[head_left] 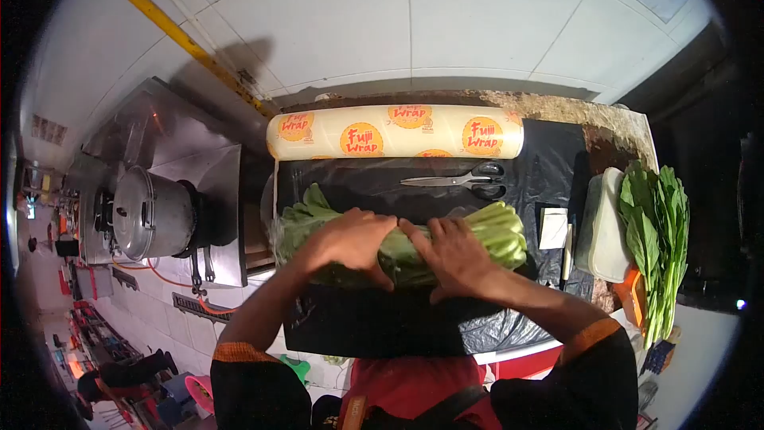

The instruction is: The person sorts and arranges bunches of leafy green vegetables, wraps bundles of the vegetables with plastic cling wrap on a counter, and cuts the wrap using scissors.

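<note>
A thick bundle of leafy greens (500, 237) lies sideways on the black plastic sheet, its leaves to the left and pale stalks to the right. Clear film seems to cover at least its leafy end. My left hand (350, 240) grips the middle-left of the bundle from above, fingers curved over it. Close beside it, my right hand (455, 256) presses around the stalks, thumb toward me. The undersides of both hands' grip are hidden. Beyond the bundle lie black-handled scissors (461, 181), blades pointing left, and a large roll of Fuji Wrap film (398, 134).
Black plastic sheet (549, 159) covers the worktop. At right are a small white card (553, 228), a whitish container (602, 223), an orange object (631, 296) and loose greens (659, 247) at the edge. A metal pot (151, 213) stands on a stove at left; a tiled wall rises behind.
</note>
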`<state>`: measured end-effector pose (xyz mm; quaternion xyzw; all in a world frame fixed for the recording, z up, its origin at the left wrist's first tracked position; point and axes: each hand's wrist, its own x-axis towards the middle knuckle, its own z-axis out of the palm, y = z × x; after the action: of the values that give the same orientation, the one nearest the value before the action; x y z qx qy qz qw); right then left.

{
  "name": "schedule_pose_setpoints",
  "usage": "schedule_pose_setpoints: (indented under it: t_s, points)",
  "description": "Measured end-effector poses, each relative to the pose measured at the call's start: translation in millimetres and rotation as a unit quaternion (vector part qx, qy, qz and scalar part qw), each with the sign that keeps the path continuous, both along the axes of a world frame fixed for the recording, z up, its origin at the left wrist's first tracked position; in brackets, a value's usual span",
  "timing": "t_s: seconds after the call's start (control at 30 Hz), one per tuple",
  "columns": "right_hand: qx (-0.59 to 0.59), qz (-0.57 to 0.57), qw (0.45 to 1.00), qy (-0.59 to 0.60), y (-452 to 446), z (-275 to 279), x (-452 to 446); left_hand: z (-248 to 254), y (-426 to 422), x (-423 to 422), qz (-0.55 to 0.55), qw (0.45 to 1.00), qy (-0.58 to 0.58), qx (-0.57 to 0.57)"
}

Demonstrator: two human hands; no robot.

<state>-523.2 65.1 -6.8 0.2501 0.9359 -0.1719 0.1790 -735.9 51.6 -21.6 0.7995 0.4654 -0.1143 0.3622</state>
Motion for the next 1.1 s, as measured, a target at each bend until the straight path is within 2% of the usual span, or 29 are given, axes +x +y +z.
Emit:
schedule_pose_setpoints:
  t_s: [0.03,0.1,0.13,0.27,0.3,0.33,0.37,0.43,0.5,0.53,0.57,0.6,0.63,0.7,0.8,0.9,1.0,1.03,1.1]
  points:
    - [0.0,-0.005,1.0,-0.003,10.2,-3.8,-1.2,-9.2,14.2,-3.8,-0.005,1.0,-0.003,0.0]
    - [-0.104,-0.031,0.994,-0.009,30.6,-14.5,-7.0,-22.1,33.9,-12.2,0.014,0.983,-0.059,-0.176]
    - [-0.139,-0.033,0.99,0.019,42.2,-10.9,-8.1,-22.8,39.0,-14.5,0.03,0.974,-0.1,-0.202]
    - [-0.201,-0.009,0.98,-0.002,68.5,-8.5,-19.0,-7.9,29.2,-20.8,0.108,0.98,-0.07,-0.153]
    - [-0.201,-0.003,0.98,-0.002,69.7,-9.6,-20.1,4.5,14.6,-18.3,0.095,0.992,-0.035,0.077]
    - [-0.205,-0.001,0.979,0.001,73.2,-10.9,-20.7,11.1,4.9,-16.5,0.07,0.949,0.005,0.306]
    - [-0.21,-0.003,0.978,0.002,74.7,-11.5,-19.4,9.1,-5.5,-13.0,0.068,0.949,0.003,0.308]
    - [-0.226,-0.018,0.974,-0.016,76.7,-8.5,-19.8,3.6,-25.0,-7.3,0.025,0.978,0.016,0.205]
    - [-0.246,-0.022,0.969,-0.028,68.5,-11.7,-20.4,-11.2,-29.5,-13.3,0.059,0.982,0.024,0.18]
    - [-0.108,-0.013,0.993,0.055,51.9,-17.9,-8.0,-11.9,-28.5,-10.5,0.056,0.987,0.036,0.143]
    - [0.032,0.003,0.99,0.136,36.4,-23.3,2.7,-13.6,-29.0,-7.0,0.06,0.992,0.046,0.105]
    - [0.115,0.025,0.987,0.109,24.0,-11.9,8.8,-14.5,-26.0,-6.5,0.071,0.99,0.049,0.107]
    - [0.112,0.035,0.987,0.112,19.4,-17.6,8.9,-15.4,-24.8,-5.6,0.064,0.99,0.05,0.114]
    - [0.194,0.012,0.975,0.107,14.5,-29.2,11.2,-13.5,-27.0,-9.1,0.053,0.99,0.051,0.119]
    - [0.178,-0.007,0.975,0.136,22.0,-36.4,12.2,-2.4,-24.0,-25.9,0.041,0.984,-0.018,0.174]
    - [0.164,-0.019,0.977,0.132,22.1,-29.0,11.7,5.0,-25.2,-40.7,0.077,0.981,0.043,0.175]
    - [0.132,-0.022,0.985,0.113,24.6,-28.5,10.6,31.6,-11.4,-39.1,0.096,0.99,0.101,0.007]
    - [0.115,-0.026,0.988,0.095,27.3,-28.6,10.6,29.8,-7.8,-42.9,0.097,0.99,0.1,0.007]
    - [0.088,-0.032,0.991,0.094,34.2,-24.5,9.4,21.8,-2.6,-60.3,0.127,0.992,0.011,-0.024]
